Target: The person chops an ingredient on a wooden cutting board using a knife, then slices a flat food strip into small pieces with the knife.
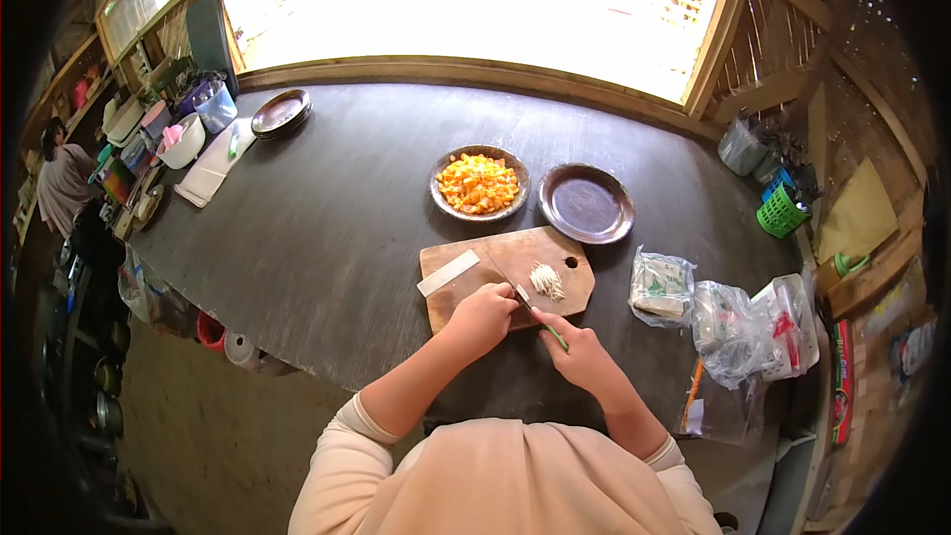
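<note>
A wooden cutting board lies on the dark table in front of me. My left hand is closed over its near edge, fingers bent down; what they press on is mostly hidden. In my right hand is a knife with a green handle, its blade angled toward my left fingertips. A small white bit shows beside the blade. Thin pale strips are heaped near the board's hole. On the board's left part rests a flat, pale rectangular slab.
Behind the board stand a bowl of orange diced pieces and a dark brown plate. Plastic-wrapped packages lie at right, near a green basket. Stacked plates and tubs sit far left. Another person stands beyond.
</note>
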{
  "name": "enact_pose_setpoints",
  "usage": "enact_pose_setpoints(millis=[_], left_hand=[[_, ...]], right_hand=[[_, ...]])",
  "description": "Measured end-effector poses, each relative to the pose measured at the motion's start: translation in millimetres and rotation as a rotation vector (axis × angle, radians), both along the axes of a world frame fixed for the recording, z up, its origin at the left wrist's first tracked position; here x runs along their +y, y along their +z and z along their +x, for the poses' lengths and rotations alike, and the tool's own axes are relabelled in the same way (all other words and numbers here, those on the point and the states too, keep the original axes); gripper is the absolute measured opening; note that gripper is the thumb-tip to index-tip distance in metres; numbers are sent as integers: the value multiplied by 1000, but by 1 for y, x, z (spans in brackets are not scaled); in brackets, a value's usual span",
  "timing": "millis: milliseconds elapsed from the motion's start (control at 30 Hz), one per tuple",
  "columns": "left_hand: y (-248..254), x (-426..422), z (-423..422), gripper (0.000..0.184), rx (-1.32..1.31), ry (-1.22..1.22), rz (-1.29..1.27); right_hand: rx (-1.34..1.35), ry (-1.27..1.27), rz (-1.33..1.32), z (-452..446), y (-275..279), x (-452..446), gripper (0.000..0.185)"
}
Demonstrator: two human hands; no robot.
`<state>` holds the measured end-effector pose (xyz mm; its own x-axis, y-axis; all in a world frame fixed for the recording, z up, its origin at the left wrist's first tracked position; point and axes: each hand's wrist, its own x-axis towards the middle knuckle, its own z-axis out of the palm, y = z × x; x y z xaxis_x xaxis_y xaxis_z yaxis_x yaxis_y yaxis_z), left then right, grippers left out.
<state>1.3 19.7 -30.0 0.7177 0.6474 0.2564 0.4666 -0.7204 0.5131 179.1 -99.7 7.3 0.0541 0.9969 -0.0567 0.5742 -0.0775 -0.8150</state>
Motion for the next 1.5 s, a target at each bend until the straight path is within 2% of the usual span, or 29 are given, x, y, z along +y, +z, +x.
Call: enact_pose_setpoints(millis=[367, 567, 633, 833, 1133, 1267, 1333, 1467, 1500], left_hand=[[3, 0, -1, 17, -17, -1, -16], [4, 1, -1, 17, -30, -3, -16], [4, -2, -1, 17, -25, -12, -21], [0, -2, -1, 18, -14, 15, 14], [2, -1, 0, 18, -1, 11, 1], [5, 0, 0, 17, -11, 4, 6], [5, -4, 0, 17, 7, -2, -8], [-1, -1, 1, 17, -34, 16, 0], [-3, -2, 0, 17, -42, 10, 9]], right_hand=[[98, -4, -24, 6, 2, -9, 40], [91, -20, -191, 9, 1, -3, 38], [21, 10, 46, 3, -10, -3, 38], [43, -9, -69, 3, 7, -5, 38], [139, 11, -115, 11, -1, -9, 40], [129, -29, -85, 4, -6, -7, 39], [13, 0, 77, 1, -13, -3, 39], [40, 3, 90, 2, -9, 0, 38], [59, -14, -12, 3, -2, -3, 38]])
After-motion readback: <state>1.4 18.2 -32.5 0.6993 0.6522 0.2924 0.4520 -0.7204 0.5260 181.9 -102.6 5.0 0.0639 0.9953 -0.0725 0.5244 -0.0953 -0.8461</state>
